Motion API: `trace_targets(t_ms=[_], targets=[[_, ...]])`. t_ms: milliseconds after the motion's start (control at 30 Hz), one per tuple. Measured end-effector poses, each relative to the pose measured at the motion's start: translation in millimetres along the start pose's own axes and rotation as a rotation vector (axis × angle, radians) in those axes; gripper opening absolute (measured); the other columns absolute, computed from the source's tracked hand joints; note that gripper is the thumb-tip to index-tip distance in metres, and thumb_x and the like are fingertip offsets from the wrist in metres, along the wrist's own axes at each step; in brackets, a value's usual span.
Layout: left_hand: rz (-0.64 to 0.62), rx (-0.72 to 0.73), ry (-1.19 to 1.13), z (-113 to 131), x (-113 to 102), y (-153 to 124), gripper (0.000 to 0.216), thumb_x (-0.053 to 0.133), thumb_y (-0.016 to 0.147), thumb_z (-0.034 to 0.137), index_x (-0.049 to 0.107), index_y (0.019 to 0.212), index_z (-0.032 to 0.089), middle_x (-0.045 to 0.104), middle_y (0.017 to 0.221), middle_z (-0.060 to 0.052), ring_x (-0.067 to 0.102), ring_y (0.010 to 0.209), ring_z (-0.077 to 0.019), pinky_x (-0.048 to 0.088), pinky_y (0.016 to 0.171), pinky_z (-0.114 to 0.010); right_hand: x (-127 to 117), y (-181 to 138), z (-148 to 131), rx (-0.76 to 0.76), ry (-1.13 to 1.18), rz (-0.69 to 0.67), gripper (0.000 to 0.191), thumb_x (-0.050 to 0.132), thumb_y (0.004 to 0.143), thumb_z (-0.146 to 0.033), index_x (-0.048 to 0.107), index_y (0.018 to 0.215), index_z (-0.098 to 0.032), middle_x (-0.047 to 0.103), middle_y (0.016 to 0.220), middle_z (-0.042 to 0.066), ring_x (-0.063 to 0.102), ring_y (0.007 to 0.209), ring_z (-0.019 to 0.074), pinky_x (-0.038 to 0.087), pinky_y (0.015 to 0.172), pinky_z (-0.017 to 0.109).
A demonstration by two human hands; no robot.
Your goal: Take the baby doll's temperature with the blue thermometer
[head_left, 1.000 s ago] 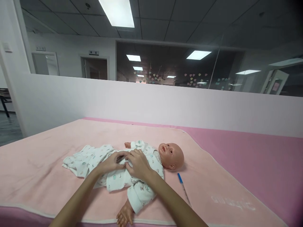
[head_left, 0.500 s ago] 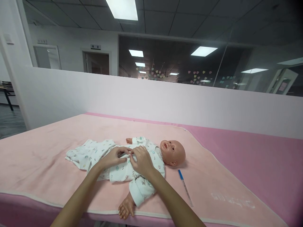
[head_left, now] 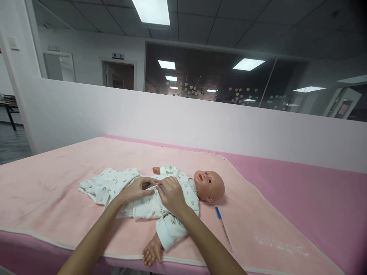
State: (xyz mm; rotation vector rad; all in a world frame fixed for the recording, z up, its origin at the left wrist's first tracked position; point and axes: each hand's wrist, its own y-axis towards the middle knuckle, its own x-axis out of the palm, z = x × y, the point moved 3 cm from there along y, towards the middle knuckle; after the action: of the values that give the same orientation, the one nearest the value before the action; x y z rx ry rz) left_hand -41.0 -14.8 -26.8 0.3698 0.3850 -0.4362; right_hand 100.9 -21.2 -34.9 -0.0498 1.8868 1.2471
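The left hand (head_left: 134, 190) and right hand (head_left: 172, 194) meet over the doll's chest, both pinching the romper (head_left: 145, 208) front. The doll (head_left: 210, 185) lies face-up beneath them on the pink blanket (head_left: 57, 183). A blue pen (head_left: 223, 229) lies near its head.

The left forearm (head_left: 91, 240) and right forearm (head_left: 209, 244) run off the bottom edge at 6 o'clock. The left hand (head_left: 134, 190) and right hand (head_left: 172, 195) cover the doll's (head_left: 210, 185) chest. What their fingertips pinch on the romper (head_left: 149, 208) is too small to tell. The lettering (head_left: 282, 244) on the blanket (head_left: 57, 183) at 4 o'clock is unreadable, as is the door sign (head_left: 117, 56) at 11 o'clock.
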Motion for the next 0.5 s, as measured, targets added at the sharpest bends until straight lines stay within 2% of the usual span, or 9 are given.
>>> trace_targets(t_ms=[167, 500], targets=[[0.016, 0.022, 0.034, -0.9, 0.1, -1.2, 0.017, 0.052, 0.067, 0.015, 0.062, 0.080, 0.018, 0.061, 0.108, -0.003, 0.056, 0.094, -0.0185, 0.043, 0.083, -0.027, 1.0, 0.7, 0.0, 0.012, -0.005, -0.021, 0.006, 0.045, 0.081, -0.017, 0.051, 0.079, -0.018, 0.057, 0.080, 0.002, 0.047, 0.078, 0.0153, 0.034, 0.074, 0.029], [0.082, 0.016, 0.201, 0.3, 1.1, -1.1, 0.019, 0.050, 0.068, 0.019, 0.065, 0.079, 0.020, 0.061, 0.109, -0.002, 0.056, 0.094, -0.0193, 0.043, 0.079, -0.025, 2.7, 0.7, 1.1, 0.004, -0.045, -0.028, 0.010, 0.043, 0.079, -0.013, 0.052, 0.077, -0.017, 0.055, 0.074, 0.002, 0.046, 0.074, 0.0148, 0.032, 0.070, 0.028]])
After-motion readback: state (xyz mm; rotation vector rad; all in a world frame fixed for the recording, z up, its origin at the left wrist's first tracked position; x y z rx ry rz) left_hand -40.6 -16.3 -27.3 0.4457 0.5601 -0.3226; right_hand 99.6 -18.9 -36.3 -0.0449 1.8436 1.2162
